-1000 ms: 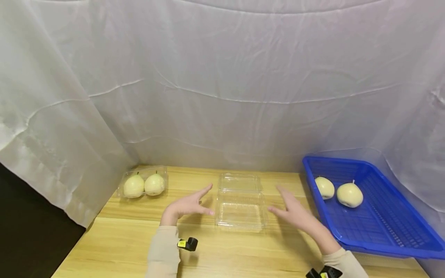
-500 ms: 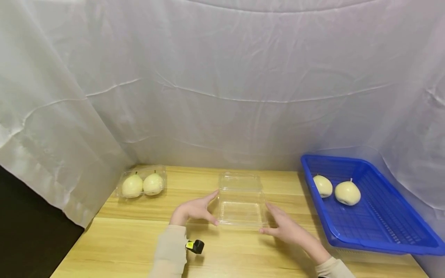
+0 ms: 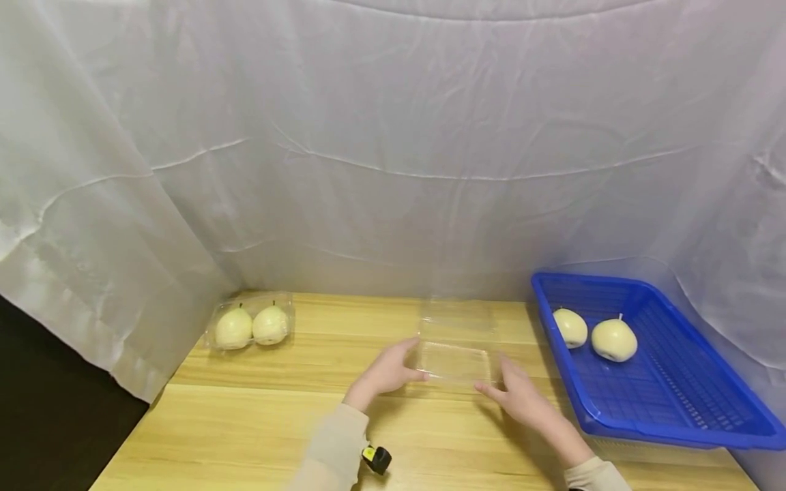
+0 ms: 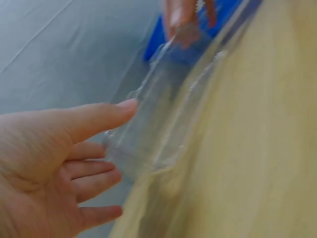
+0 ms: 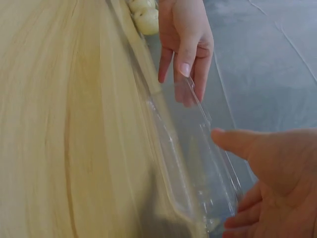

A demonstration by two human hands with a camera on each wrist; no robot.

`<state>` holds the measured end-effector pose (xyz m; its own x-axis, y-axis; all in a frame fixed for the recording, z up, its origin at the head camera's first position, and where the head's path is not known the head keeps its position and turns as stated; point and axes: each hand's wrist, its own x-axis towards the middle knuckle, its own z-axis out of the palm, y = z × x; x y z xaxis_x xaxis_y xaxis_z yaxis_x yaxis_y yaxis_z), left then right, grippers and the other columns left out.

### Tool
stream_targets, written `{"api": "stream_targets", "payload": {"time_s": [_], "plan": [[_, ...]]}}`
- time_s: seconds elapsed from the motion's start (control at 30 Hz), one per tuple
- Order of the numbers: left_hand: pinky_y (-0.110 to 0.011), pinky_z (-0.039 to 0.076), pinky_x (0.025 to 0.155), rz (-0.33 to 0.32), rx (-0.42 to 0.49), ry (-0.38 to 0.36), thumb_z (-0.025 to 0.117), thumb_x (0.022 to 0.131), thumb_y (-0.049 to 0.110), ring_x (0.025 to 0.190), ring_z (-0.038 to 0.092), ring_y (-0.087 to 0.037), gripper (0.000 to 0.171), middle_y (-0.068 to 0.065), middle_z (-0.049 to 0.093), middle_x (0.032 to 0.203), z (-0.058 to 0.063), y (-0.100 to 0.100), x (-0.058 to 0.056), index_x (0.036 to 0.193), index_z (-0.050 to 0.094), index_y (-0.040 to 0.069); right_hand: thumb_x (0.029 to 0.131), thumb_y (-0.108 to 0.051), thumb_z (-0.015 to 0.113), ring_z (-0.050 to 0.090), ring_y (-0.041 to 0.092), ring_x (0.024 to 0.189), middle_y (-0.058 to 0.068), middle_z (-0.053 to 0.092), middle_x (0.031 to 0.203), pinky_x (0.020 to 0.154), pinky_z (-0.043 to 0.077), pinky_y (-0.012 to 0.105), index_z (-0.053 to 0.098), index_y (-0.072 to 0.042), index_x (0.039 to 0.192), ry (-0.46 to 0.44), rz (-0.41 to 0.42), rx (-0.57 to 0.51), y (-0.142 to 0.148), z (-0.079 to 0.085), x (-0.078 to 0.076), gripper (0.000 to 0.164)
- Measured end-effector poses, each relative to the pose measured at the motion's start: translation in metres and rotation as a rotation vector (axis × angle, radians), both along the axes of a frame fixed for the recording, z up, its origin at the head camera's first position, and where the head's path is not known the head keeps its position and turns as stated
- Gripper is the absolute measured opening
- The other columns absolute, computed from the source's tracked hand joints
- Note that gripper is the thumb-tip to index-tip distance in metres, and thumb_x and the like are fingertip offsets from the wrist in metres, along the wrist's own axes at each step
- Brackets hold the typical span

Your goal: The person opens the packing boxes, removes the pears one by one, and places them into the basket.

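A clear plastic clamshell container (image 3: pixel 456 363) lies with its lid folded back toward the curtain, above the wooden table. At its left side is my left hand (image 3: pixel 388 368), thumb and fingers spread. In the left wrist view, the left thumb's tip is right at the container's rim (image 4: pixel 144 134) and the other fingers lie loosely straight below. My right hand (image 3: pixel 522 399) stands at the opposite side, thumb toward the near right corner. The right wrist view has its thumb stretched out by the container's edge (image 5: pixel 185 153) and the lower fingers slightly bent beside the wall. Nothing lies inside the container.
At the back left, a closed clear clamshell (image 3: pixel 288 317) holds two round pale yellow fruits with stems, like pears. A blue plastic basket (image 3: pixel 688 368) on the right contains two more such fruits (image 3: pixel 615 340). A grey-white curtain (image 3: pixel 393 170) hangs behind the table (image 3: pixel 245 423).
Both hands have closed in on the clamshell container from either side. The container has shifted to the right with them, and the left hand has travelled right.
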<state>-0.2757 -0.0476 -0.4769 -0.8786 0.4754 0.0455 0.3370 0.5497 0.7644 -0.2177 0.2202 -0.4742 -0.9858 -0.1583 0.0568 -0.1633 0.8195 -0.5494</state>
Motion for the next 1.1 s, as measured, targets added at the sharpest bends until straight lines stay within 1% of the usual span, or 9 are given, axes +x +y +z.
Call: {"api": "stream_targets", "payload": {"time_s": [0.2,0.33,0.43,0.53,0.67,0.77,0.87,0.97,1.1], "plan": [[-0.049,0.034,0.117,0.085,0.032,0.021,0.074,0.085,0.024,0.141,0.04,-0.035,0.075,-0.017,0.043,0.151,-0.005,0.031,0.013,0.147,0.039,0.0,0.094,-0.042,0.06,0.028,0.059,0.136,0.045,0.028,0.145,0.115,0.024,0.064,0.026,0.02,0.142,0.002,-0.103,0.086,0.008,0.003,0.0,0.086],[-0.049,0.035,0.116,0.104,0.057,0.015,0.071,0.087,0.024,0.14,0.041,-0.035,0.072,-0.017,0.043,0.151,-0.006,0.045,0.019,0.147,0.038,0.0,0.096,-0.046,0.054,0.021,0.061,0.137,0.047,0.022,0.146,0.117,0.019,0.064,0.021,0.024,0.141,-0.032,-0.139,0.134,0.011,0.007,0.001,0.089],[-0.05,0.034,0.117,0.098,0.063,0.0,0.068,0.09,0.024,0.141,0.039,-0.035,0.07,-0.017,0.041,0.153,-0.007,0.05,0.022,0.148,0.036,0.001,0.097,-0.046,0.051,0.018,0.063,0.137,0.048,0.02,0.146,0.117,0.017,0.065,0.018,0.026,0.14,-0.042,-0.151,0.152,0.013,0.01,0.001,0.09],[-0.05,0.032,0.118,0.082,0.065,-0.01,0.065,0.092,0.024,0.143,0.036,-0.035,0.069,-0.017,0.038,0.154,-0.008,0.053,0.024,0.149,0.035,0.002,0.097,-0.044,0.052,0.019,0.064,0.135,0.049,0.02,0.145,0.116,0.018,0.065,0.018,0.027,0.14,-0.031,-0.159,0.158,0.015,0.011,0.001,0.089],[-0.049,0.031,0.119,0.036,0.073,0.0,0.062,0.095,0.023,0.145,0.034,-0.035,0.066,-0.018,0.035,0.156,-0.009,0.055,0.025,0.15,0.032,0.0,0.097,-0.041,0.054,0.021,0.064,0.134,0.049,0.02,0.144,0.115,0.02,0.066,0.02,0.027,0.139,-0.014,-0.171,0.156,0.016,0.012,0.0,0.087],[-0.049,0.03,0.119,0.007,0.071,0.013,0.059,0.096,0.024,0.145,0.033,-0.034,0.065,-0.018,0.033,0.157,-0.01,0.057,0.024,0.15,0.031,0.0,0.097,-0.04,0.054,0.021,0.063,0.135,0.049,0.02,0.145,0.116,0.02,0.065,0.021,0.025,0.14,-0.007,-0.179,0.154,0.017,0.013,0.001,0.085],[-0.049,0.031,0.119,-0.007,0.082,0.002,0.057,0.097,0.026,0.145,0.033,-0.035,0.065,-0.017,0.033,0.157,-0.009,0.057,0.024,0.151,0.029,0.002,0.096,-0.039,0.055,0.021,0.063,0.135,0.047,0.022,0.145,0.115,0.02,0.066,0.024,0.022,0.141,0.022,-0.176,0.147,0.017,0.015,0.002,0.082],[-0.051,0.034,0.116,0.003,0.101,-0.025,0.056,0.098,0.029,0.142,0.038,-0.037,0.066,-0.016,0.036,0.156,-0.005,0.052,0.024,0.152,0.028,0.005,0.096,-0.04,0.055,0.021,0.062,0.136,0.045,0.025,0.146,0.115,0.021,0.067,0.03,0.019,0.141,0.068,-0.159,0.146,0.014,0.018,0.004,0.078],[-0.054,0.042,0.11,0.048,0.133,-0.037,0.056,0.098,0.034,0.134,0.047,-0.04,0.063,-0.016,0.045,0.15,0.004,0.04,0.024,0.151,0.033,0.009,0.096,-0.04,0.056,0.024,0.059,0.137,0.041,0.033,0.145,0.114,0.023,0.067,0.038,0.016,0.139,0.142,-0.141,0.166,0.008,0.022,0.008,0.073]]}}
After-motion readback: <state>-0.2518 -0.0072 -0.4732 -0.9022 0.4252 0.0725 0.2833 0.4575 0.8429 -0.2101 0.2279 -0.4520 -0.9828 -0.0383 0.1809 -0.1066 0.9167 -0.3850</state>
